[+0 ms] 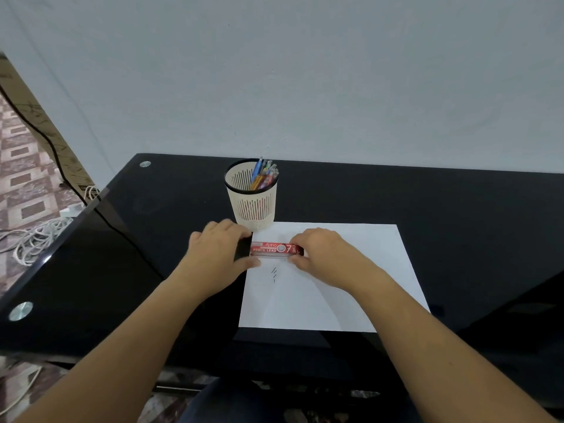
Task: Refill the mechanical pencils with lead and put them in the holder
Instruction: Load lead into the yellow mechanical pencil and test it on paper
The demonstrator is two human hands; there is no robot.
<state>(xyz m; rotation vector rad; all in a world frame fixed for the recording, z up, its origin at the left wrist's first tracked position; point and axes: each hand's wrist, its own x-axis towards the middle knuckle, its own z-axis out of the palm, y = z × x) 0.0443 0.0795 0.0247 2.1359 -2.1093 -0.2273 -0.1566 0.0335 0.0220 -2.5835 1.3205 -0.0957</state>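
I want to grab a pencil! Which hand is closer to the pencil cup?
Left. The left hand is just front-left of the holder, almost at its base; the right hand is farther off, front-right of it.

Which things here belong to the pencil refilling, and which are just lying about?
Job: lead case, held by left hand and right hand; loose leads on the paper; holder with pencils.
Lying about: white cables on the floor; cardboard leaning at the left.

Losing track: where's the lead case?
Head view, centre: lead case gripped between left hand and right hand, over the paper, in front of the holder.
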